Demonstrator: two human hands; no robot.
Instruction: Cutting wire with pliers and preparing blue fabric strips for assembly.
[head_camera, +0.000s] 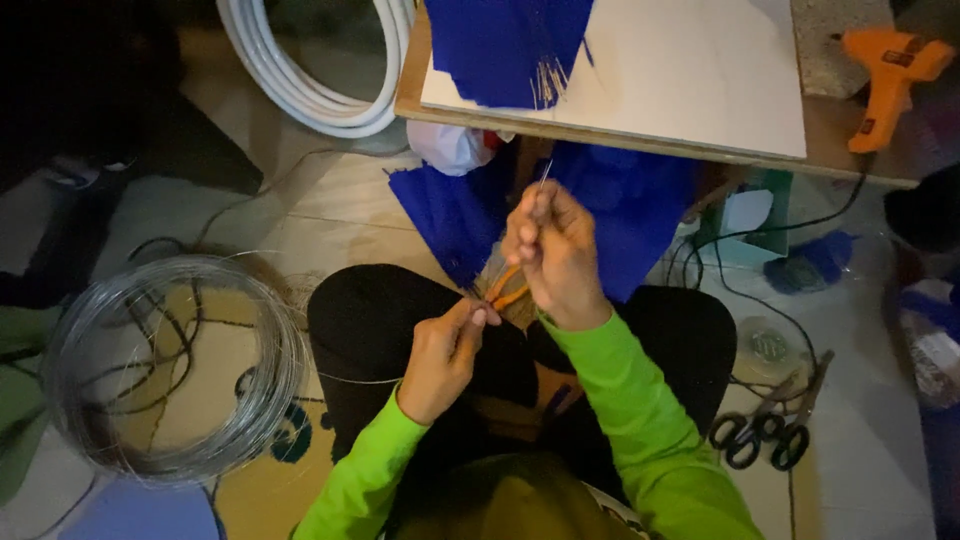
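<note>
My right hand (556, 252) is closed around orange-handled pliers (505, 288), whose metal tip pokes up past my fingers near the table edge. My left hand (447, 353) pinches a thin silver wire (352, 379) close to the plier handles; the wire runs left across my black-trousered knee toward a large wire coil (262, 395) on the floor. Both arms wear bright green sleeves. I am sitting, and both hands meet above my lap.
A low wooden table (640, 143) ahead carries a white board (690, 70), blue fabric (505, 45) and an orange glue gun (888, 75). More blue cloth (450, 215) hangs below. Two pairs of scissors (768, 425) lie right, a white hose coil (310, 85) back left.
</note>
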